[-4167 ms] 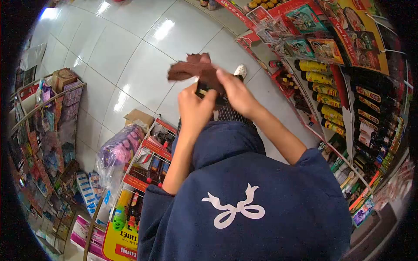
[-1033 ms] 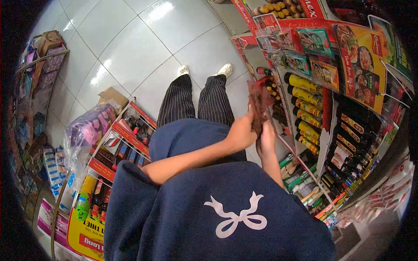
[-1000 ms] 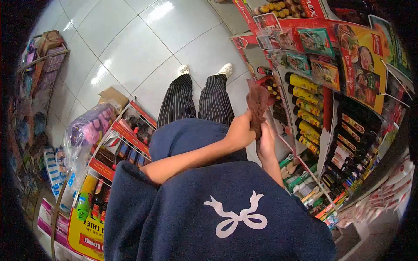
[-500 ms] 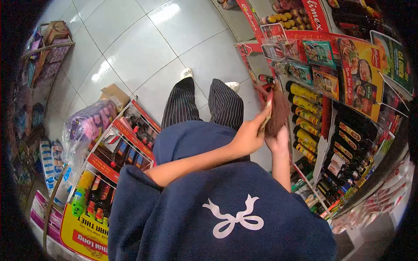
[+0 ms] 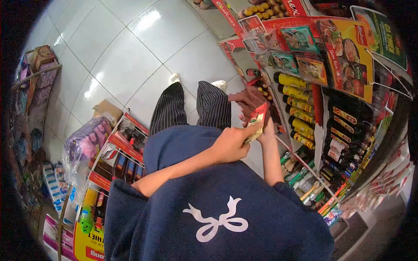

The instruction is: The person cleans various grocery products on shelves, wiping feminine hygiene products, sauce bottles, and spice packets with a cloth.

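Note:
My left hand (image 5: 233, 142) reaches across in front of my body and is closed on the lower end of a red and yellow packet (image 5: 259, 121). Just beyond it, my right hand (image 5: 267, 131) is partly hidden behind the packet. A brown cloth (image 5: 247, 99) hangs loosely over and around the right hand's fingers, its edge spread toward my trousers. The cloth touches or lies close behind the packet. Print on the packet is too small to read.
To the right, a shelf holds yellow-labelled bottles (image 5: 300, 111), dark bottles (image 5: 344, 119) and hanging sachets (image 5: 300, 39). At left stand a low red rack (image 5: 124, 145) with bottles and a plastic-wrapped purple bundle (image 5: 89, 137). Pale floor tiles (image 5: 130, 52) lie ahead of my shoes.
Both hands have shifted a little left in view and the packet's printed face now shows. The brown cloth, bunched before, has spread out to the left. The whole view has moved slightly.

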A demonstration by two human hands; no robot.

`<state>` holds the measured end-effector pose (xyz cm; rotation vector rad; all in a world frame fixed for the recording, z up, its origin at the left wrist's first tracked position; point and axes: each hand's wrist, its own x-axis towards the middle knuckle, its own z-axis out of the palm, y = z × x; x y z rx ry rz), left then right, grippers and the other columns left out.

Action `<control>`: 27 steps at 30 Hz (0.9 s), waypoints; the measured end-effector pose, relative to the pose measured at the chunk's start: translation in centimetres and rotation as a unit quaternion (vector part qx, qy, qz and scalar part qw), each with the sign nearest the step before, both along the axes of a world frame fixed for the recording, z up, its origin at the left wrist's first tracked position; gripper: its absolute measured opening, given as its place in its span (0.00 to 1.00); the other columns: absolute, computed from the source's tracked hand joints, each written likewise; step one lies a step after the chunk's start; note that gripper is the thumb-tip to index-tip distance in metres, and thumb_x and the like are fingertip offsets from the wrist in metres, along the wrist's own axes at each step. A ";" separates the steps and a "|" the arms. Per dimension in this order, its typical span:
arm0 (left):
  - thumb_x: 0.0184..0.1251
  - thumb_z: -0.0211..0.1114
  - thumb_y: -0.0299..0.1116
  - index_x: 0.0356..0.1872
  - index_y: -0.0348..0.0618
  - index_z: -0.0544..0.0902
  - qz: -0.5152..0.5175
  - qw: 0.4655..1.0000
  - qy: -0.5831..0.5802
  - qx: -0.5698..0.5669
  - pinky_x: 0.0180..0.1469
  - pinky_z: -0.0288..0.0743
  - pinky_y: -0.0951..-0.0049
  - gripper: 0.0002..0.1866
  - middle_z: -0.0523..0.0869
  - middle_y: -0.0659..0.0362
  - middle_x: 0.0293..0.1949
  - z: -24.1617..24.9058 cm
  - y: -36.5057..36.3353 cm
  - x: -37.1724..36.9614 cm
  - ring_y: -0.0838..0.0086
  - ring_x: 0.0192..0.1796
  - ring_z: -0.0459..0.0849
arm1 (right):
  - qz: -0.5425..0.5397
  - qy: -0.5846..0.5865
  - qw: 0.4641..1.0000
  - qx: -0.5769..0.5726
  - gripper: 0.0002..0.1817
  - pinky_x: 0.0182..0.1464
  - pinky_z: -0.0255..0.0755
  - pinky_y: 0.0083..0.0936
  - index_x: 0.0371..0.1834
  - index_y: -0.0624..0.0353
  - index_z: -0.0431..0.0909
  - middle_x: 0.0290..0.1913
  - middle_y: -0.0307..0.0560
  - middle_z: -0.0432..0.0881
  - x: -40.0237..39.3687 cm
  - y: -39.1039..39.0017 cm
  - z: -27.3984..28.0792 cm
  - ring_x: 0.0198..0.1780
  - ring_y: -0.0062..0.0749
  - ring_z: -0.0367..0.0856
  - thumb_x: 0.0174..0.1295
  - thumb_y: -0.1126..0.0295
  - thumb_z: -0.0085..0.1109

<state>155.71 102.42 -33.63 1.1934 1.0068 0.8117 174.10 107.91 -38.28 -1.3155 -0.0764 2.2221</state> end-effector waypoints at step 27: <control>0.65 0.34 0.51 0.63 0.40 0.50 0.249 0.948 -0.020 -0.198 0.65 0.36 0.59 0.31 0.47 0.41 0.63 -2.4 4.9 6.6 0.47 0.65 0.41 | -0.066 -0.245 0.924 0.285 0.24 0.59 0.56 0.28 0.62 0.61 0.52 0.59 0.48 0.62 -7.1 -0.7 4.2 0.57 0.34 0.64 0.62 0.70 0.38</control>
